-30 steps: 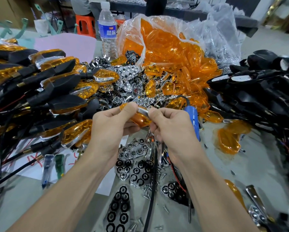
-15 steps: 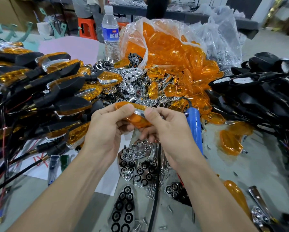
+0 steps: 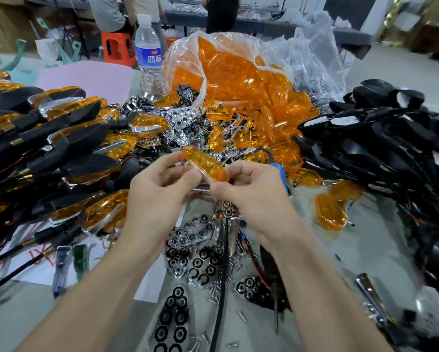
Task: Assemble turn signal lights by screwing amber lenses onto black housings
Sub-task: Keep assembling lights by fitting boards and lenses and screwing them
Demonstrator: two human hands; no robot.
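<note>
Both hands hold one amber lens (image 3: pixel 205 162) above the middle of the table. My left hand (image 3: pixel 162 189) pinches its upper left end. My right hand (image 3: pixel 248 191) pinches its lower right end, with a chrome piece partly hidden under the fingers. A blue electric screwdriver (image 3: pixel 280 171) lies just behind my right hand. Empty black housings with wires (image 3: pixel 381 148) are heaped at the right. Assembled lights with amber lenses (image 3: pixel 60 138) are stacked at the left.
A torn plastic bag of amber lenses (image 3: pixel 238 80) fills the back centre, beside a water bottle (image 3: pixel 148 52). Chrome reflector plates (image 3: pixel 193 240) and loose screws (image 3: pixel 238 265) lie below my hands. A loose amber lens (image 3: pixel 330 215) rests at the right. People stand at a far bench.
The lens has turned in my fingers, so its amber face now shows and tilts from upper left to lower right. Both hands stayed at about the same spot.
</note>
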